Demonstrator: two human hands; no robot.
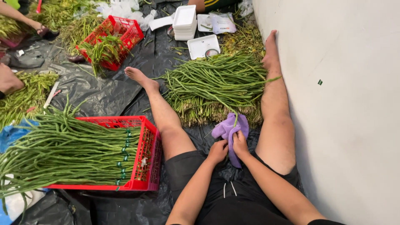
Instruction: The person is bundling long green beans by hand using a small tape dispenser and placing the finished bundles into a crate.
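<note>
Between the legs: purple cloth (pixel 230 130) | both hands, left (pixel 218 151); right (pixel 239 143), pinching it

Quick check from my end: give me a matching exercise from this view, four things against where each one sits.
Things:
1. purple cloth
2. loose pile of long green stems
3. near red crate
4. stack of white trays

Places:
A. at the top of the view, beyond the pile
B. in both hands, between the knees
C. on the black sheet between the legs
D. left of the left leg, with tied bundles lying across it

Pairs: 1-B, 2-C, 3-D, 4-A. The left hand and right hand both grip the cloth.
</note>
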